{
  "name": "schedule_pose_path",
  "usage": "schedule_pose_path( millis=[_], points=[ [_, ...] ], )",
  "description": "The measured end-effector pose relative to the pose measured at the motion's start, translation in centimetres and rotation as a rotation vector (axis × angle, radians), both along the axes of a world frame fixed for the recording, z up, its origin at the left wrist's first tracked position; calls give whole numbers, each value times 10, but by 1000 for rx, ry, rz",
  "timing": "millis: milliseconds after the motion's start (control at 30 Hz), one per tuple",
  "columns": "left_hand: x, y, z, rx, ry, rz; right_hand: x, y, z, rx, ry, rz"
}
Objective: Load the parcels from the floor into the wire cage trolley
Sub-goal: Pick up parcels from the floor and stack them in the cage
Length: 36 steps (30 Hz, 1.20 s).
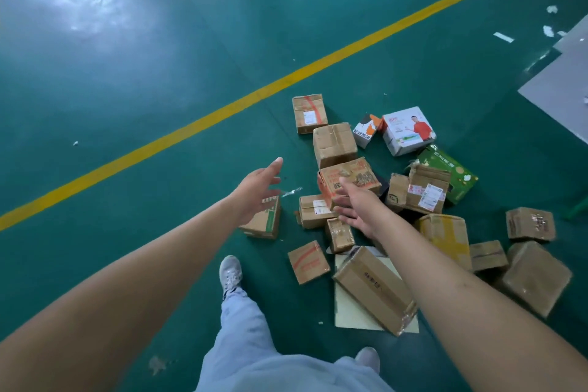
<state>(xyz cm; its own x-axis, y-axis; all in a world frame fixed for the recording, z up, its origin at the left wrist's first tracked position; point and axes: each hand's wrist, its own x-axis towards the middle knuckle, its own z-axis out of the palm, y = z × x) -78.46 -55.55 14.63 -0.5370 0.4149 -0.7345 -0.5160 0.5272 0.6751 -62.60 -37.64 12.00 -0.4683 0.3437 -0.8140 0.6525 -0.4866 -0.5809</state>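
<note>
Both my hands reach out over the parcel pile, fingers spread, holding nothing.

My left hand (257,192) hangs with straight fingers above a brown box with green print (265,223), which lies just under and behind its palm. My right hand (356,207) is spread wide, palm inward, and between the two hands lies a small labelled box (313,210). Just past my right fingertips sits the orange-printed box (350,177), with a plain box (334,143) beyond it. Right of that wrist are a labelled carton (426,189) and a yellow-taped box (445,235); under the forearm lies a long box (375,289). All rest on the green floor (127,89). No trolley is in view.
</note>
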Motion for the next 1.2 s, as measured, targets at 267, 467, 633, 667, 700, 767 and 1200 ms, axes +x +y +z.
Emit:
schedule_pose_path(
  millis=[267,467,633,667,700,767,1200],
  points=[
    [-155,-51,-1,-97,46,-331,-132,-89,-23,-53,-40,-191],
    [-215,-43,1,-115,66,-425,-166,-105,-24,-67,-33,-286],
    [-245,-7,-7,-162,76,-517,-179,-82,-31,-73,-22,-431],
    [-249,5,-9,-171,78,-543,-179,-75,-33,-77,-22,-456],
    [-252,18,-13,-182,79,-564,-178,-68,-37,-86,-21,-481],
    [-255,44,-20,-202,71,-600,-175,-54,-43,-103,-25,-526],
    [-286,218,-60,-295,90,-831,-204,65,-109,-216,-58,-714]
  ],
)
